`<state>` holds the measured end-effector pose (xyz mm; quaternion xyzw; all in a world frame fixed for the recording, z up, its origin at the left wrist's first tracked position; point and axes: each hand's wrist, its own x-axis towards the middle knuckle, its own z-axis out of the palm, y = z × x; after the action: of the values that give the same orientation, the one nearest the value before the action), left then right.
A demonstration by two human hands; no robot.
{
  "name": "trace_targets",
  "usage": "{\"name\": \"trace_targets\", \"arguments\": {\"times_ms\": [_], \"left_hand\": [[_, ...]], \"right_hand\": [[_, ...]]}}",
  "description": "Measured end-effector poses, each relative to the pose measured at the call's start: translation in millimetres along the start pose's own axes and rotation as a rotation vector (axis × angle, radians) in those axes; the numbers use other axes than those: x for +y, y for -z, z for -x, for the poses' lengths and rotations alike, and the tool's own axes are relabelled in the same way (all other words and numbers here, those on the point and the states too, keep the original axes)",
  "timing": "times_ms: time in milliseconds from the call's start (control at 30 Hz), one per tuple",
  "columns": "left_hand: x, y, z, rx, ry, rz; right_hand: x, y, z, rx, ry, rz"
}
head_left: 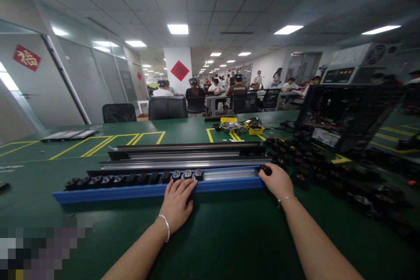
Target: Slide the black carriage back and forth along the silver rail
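Across the bench in front of me lies a long blue rail [131,194], a trough with a silvery inside. A row of black socket modules [142,178] fills its left and middle part. On the rail's front wall, by the last modules of the row, my left hand [177,201] rests with fingers stretched out, holding nothing. My right hand [278,180] is at the rail's right end, its fingers closed around a small black socket module [266,169]. Bare silvery channel [229,174] shows between the row and that hand.
Several dark and silvery rails [183,164] lie parallel behind the blue one. Many loose black modules [341,175] are heaped to the right. An opened computer case [344,113] stands beyond them. A metal bowl [230,127] and yellow items [254,129] sit at the back.
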<state>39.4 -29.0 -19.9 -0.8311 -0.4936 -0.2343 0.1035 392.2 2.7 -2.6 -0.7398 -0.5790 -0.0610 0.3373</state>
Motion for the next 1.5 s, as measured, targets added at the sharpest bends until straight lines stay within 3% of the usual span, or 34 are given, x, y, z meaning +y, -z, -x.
{"name": "trace_targets", "arguments": {"times_ms": [500, 733, 1500], "left_hand": [[1, 2.1, 0, -0.007, 0.004, 0.013], [1, 1.8, 0, 0.001, 0.002, 0.008], [0, 1.5, 0, -0.013, 0.006, 0.015]], "right_hand": [[12, -2, -3, 0.037, -0.069, -0.069], [11, 3, -2, -0.036, -0.151, -0.095], [32, 7, -9, 0.009, -0.195, -0.096]]}}
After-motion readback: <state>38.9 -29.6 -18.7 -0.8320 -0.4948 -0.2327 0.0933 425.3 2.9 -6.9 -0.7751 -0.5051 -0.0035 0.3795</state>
